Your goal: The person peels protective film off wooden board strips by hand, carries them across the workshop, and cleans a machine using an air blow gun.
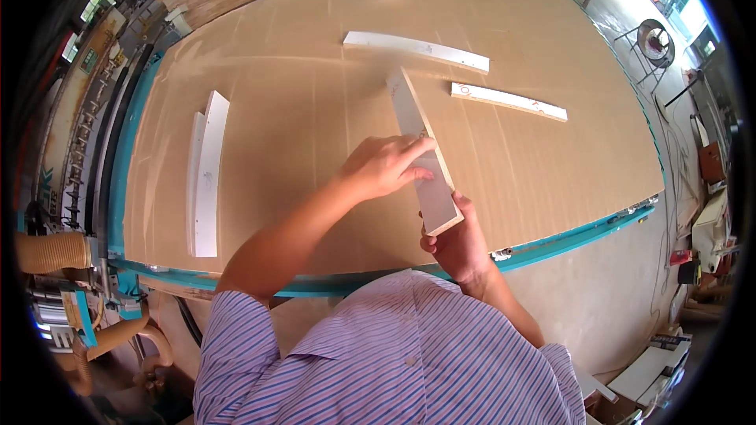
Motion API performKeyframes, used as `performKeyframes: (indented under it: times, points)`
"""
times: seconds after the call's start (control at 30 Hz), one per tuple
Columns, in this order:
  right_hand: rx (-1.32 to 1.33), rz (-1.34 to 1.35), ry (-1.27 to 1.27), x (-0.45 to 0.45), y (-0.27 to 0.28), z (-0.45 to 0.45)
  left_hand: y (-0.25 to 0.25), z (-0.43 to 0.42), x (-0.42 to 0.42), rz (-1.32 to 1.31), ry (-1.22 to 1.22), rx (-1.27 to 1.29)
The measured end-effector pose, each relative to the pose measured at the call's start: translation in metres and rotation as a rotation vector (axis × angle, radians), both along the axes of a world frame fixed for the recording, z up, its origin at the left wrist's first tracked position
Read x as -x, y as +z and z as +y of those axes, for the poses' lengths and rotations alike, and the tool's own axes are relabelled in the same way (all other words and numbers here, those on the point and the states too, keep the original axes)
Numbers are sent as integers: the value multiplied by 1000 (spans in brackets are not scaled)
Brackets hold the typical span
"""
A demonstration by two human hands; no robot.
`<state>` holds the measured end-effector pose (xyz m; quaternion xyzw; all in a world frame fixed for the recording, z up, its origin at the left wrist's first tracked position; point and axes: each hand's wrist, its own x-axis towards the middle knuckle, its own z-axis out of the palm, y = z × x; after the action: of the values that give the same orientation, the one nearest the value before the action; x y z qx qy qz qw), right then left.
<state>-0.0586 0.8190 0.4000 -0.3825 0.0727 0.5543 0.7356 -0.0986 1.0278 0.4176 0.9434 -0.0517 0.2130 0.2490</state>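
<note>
A long white board (407,110) with a bare, brownish edge is held at a slant over the brown sheet. Its near end sits in my right hand (461,245), which is closed round it from below, thumb at the edge. My left hand (387,165) is bent against the board's middle. Its index fingertip lies at the upper edge and its thumb against the white face; the remaining fingers are partly hidden. Nearest on the right is a narrow white strip (508,101) with reddish markings, lying flat. Beyond it lies another white strip (417,50).
A brown sheet (291,165) covers the large table, which has a teal rim (583,234). Two white strips (208,177) lie side by side at left. Machinery with a ribbed hose (53,252) stands left; a round fan-like object (655,43) stands right.
</note>
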Motion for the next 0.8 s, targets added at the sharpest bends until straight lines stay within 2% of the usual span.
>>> performKeyframes:
  times: [0.1,0.3,0.47,0.6,0.8]
  points:
    - [0,8,2,-2,5,-1,-9,22,-6,68,4,-248]
    - [4,4,7,-10,-1,-10,-28,84,-35,207,278,-230]
    - [-31,-74,72,-14,-10,-14,-43,128,-48,192,620,-137]
    - [-43,-111,109,-15,-16,-26,-33,161,-42,189,763,-100]
    - [-142,-193,225,-25,-46,-81,18,223,-3,163,907,-213]
